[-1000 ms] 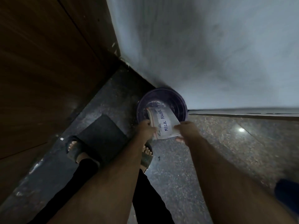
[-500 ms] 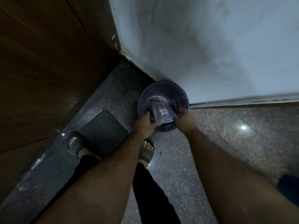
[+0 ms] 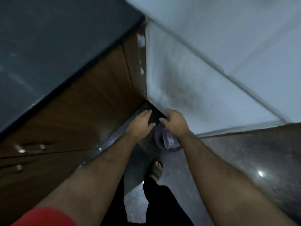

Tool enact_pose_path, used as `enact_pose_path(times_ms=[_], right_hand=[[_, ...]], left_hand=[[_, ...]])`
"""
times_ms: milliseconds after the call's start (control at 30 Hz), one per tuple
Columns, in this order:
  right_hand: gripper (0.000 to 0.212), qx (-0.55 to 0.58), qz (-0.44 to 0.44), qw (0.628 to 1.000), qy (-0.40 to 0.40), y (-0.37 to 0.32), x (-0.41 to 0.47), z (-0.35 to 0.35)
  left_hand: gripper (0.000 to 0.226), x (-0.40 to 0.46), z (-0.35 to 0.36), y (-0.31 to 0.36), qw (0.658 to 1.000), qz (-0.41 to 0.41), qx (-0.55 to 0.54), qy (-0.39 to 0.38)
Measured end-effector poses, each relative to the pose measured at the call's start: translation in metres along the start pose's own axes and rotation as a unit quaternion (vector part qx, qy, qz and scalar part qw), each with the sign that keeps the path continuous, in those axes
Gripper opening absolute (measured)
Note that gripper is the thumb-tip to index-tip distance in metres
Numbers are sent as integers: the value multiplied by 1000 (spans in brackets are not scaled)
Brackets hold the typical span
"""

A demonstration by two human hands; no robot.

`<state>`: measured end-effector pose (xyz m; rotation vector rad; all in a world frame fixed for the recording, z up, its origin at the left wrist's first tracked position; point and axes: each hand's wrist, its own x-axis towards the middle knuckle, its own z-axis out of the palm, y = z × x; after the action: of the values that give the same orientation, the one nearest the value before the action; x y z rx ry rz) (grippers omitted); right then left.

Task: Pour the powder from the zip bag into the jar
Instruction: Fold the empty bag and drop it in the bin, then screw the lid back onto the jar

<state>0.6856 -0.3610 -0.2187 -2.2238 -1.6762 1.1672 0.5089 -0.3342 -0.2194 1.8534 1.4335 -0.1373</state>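
The clear zip bag (image 3: 168, 141) lies crumpled inside a round purple bin (image 3: 157, 136) on the floor, in the corner by the wall. My left hand (image 3: 141, 123) hovers above and left of the bin, fingers apart, holding nothing. My right hand (image 3: 175, 122) is above the bin's far edge, fingers spread and empty, and its wrist hides part of the bin. No jar is in view.
A dark countertop (image 3: 48, 46) runs over brown wooden cabinet doors (image 3: 73, 128) on the left. A pale wall (image 3: 211, 62) stands ahead and right. A dark mat (image 3: 135, 168) and my sandalled foot (image 3: 156, 168) are on the speckled stone floor (image 3: 236, 160).
Both hands have let go of the zip bag, which now lies in the purple bin. The hands rose with fingers spread, and my view lifted so that the countertop shows.
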Motion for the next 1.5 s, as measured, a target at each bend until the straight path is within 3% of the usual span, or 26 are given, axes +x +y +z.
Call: enact_pose_path(times_ms=[333, 600, 1133, 1500], right_hand=[[69, -137, -193, 966, 105, -189, -23, -123], [75, -156, -291, 934, 136, -325, -32, -138], [79, -146, -408, 895, 104, -586, -7, -64], [75, -131, -450, 883, -14, -675, 20, 14]], left_hand=[[67, -96, -200, 8, 970, 23, 58, 236], [68, -168, -309, -51, 931, -27, 56, 360], [69, -247, -477, -234, 887, -95, 58, 449], [68, -275, -494, -316, 867, -184, 3, 463]])
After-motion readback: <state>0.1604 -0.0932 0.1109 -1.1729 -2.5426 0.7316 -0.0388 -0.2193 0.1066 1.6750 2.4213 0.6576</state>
